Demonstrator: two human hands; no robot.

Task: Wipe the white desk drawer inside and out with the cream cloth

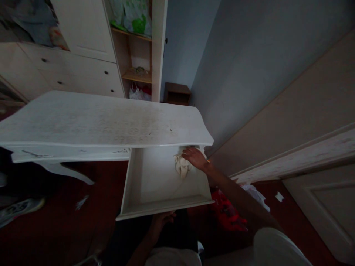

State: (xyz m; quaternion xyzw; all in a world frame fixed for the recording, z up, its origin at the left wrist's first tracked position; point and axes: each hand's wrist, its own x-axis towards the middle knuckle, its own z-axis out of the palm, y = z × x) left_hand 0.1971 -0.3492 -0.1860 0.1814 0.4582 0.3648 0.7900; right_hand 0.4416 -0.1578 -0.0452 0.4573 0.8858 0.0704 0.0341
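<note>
A white drawer (155, 184) is pulled out of a white table (91, 114). Inside, at its right back, my right hand (195, 158) has its fingers closed on a crumpled cream cloth (182, 168), which hangs down toward the drawer's bottom. Below the drawer's front edge is my left hand (163, 220), dim and partly shadowed. Its fingers look loosely bent and apart, with nothing visible in them; whether it touches the drawer is unclear.
Dark smudges mark the tabletop. Behind stands a white wardrobe (83, 33) with an open door (159, 51) and bags on its shelves. A small brown box-like cabinet (177, 93) sits by the wall. A red bag (226, 212) lies right, a shoe (22, 210) left.
</note>
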